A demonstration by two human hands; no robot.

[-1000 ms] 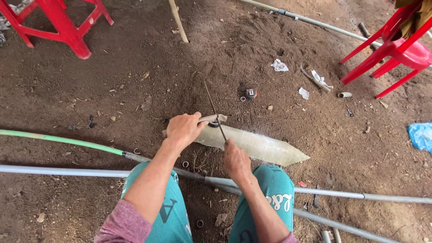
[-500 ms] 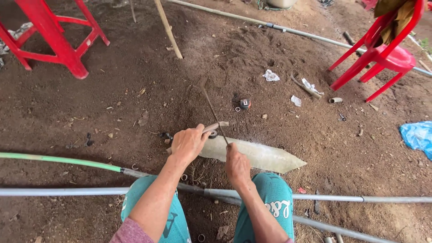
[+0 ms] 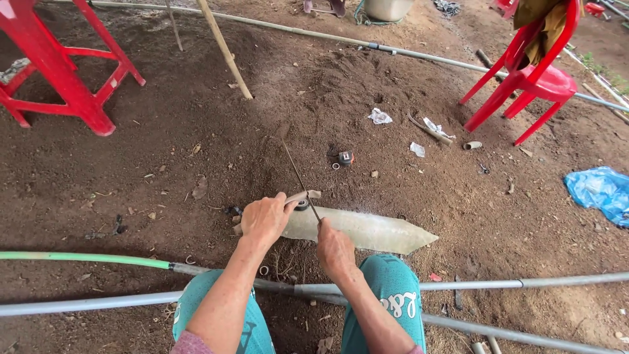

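Observation:
My left hand (image 3: 263, 219) presses down on the left end of a flat, pale, pointed translucent sheet (image 3: 367, 231) lying on the dirt, with a short grey pipe piece (image 3: 304, 196) under its fingertips. My right hand (image 3: 334, 248) grips a thin dark blade (image 3: 296, 172) that slants up and away across the sheet near the left hand. Both forearms reach out over my knees in teal trousers (image 3: 393, 295).
Grey pipes (image 3: 472, 285) and a green hose (image 3: 78, 257) cross the ground by my knees. A red stool (image 3: 65, 72) stands far left, a red chair (image 3: 531, 78) far right. A tape measure (image 3: 345, 157), paper scraps, a blue plastic bag (image 3: 599, 190) and a leaning wooden stick (image 3: 224, 47) lie around.
The view has tilted up a little, so hands sit lower in frame. Both hands keep their hold; the blade's position across the sheet has shifted slightly.

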